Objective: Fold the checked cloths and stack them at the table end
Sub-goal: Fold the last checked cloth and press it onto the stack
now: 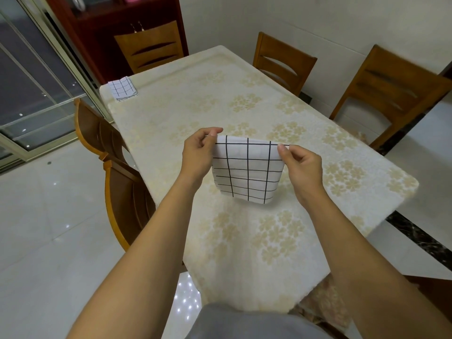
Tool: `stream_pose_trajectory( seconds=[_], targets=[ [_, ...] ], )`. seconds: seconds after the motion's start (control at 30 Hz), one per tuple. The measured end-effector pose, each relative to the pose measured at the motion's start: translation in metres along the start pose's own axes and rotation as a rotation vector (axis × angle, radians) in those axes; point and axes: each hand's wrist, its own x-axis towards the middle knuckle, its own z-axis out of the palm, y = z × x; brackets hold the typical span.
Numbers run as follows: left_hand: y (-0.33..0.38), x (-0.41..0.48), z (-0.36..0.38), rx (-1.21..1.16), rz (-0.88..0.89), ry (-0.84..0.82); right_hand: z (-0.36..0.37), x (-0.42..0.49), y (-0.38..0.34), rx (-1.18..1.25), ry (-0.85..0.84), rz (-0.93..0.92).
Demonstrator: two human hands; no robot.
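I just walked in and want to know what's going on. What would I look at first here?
First you'd see the checked cloth, white with black lines, held up over the middle of the table. The left hand and the right hand each pinch one top corner, so it hangs down between them. Next you'd spot the folded cloths lying at the table's far left corner.

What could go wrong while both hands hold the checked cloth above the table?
1. The left hand and right hand pinch only the top corners of the checked cloth; its hanging layers might slip and the fold open.
2. The folded stack lies close to the far corner of the table; a careless placement could push it over the edge.
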Motion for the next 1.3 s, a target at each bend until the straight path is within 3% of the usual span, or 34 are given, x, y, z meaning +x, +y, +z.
stream_pose_trajectory(
  seconds=[0.1,0.33,0.53,0.63,0.73,0.83,1.0,1.3],
  targets=[
    [0.002,0.003,-0.008,0.13,0.054,-0.123,-0.003,0.004,-0.007,0.006,0.037,-0.003],
    [0.005,0.008,-0.014,0.285,0.112,-0.063,-0.007,0.009,-0.014,0.02,0.051,-0.022],
    [0.011,0.004,-0.009,0.06,0.045,-0.148,-0.004,0.009,-0.023,0.088,0.081,0.011],
    [0.012,0.005,-0.005,-0.042,0.038,-0.12,0.0,0.008,-0.026,0.134,-0.112,0.139],
    [0.017,0.005,-0.004,-0.128,0.021,-0.042,0.002,0.002,-0.015,-0.147,-0.309,0.153],
    [0.018,0.005,-0.008,-0.177,-0.05,-0.065,0.003,-0.001,-0.01,-0.134,-0.23,0.136],
    [-0.002,-0.008,-0.015,-0.053,-0.211,-0.381,0.006,0.004,-0.015,0.005,-0.137,0.164],
    [-0.008,-0.008,-0.008,-0.048,-0.16,-0.268,-0.004,0.005,-0.01,0.024,-0.211,0.22]
  ],
)
